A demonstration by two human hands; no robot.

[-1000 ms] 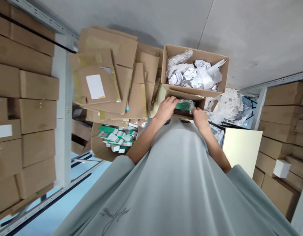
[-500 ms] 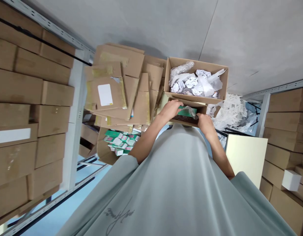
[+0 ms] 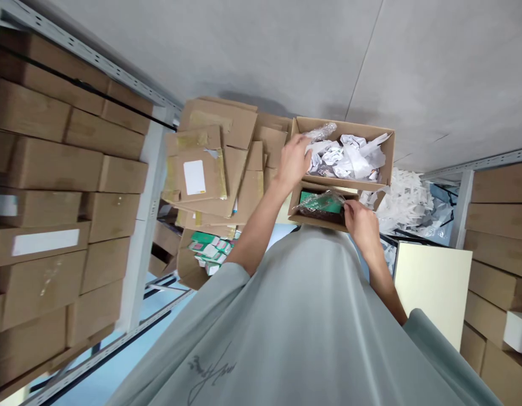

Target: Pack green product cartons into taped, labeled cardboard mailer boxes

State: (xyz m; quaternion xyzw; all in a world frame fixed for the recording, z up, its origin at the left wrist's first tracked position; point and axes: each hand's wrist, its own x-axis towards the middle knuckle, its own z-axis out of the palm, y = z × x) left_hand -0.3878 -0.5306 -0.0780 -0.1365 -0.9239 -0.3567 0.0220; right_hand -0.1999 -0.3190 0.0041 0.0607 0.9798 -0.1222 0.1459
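Right hand [image 3: 363, 225] fingers pinch clear plastic film [image 3: 337, 197] over a green item [image 3: 330, 206] inside the small cardboard box [image 3: 316, 219]. Film should handle light, limp, slippery; grip bunched edges. Left hand [image 3: 293, 160] overlaps the larger box [image 3: 354, 182]; finger closure cannot be told.

Viewed from wearer: pale tabletop [image 3: 285, 212], 12 o'clock, bears small open carton [image 3: 294, 200]. Rack [image 3: 149, 225], 10 o'clock, bears stacked brown boxes [image 3: 57, 163].
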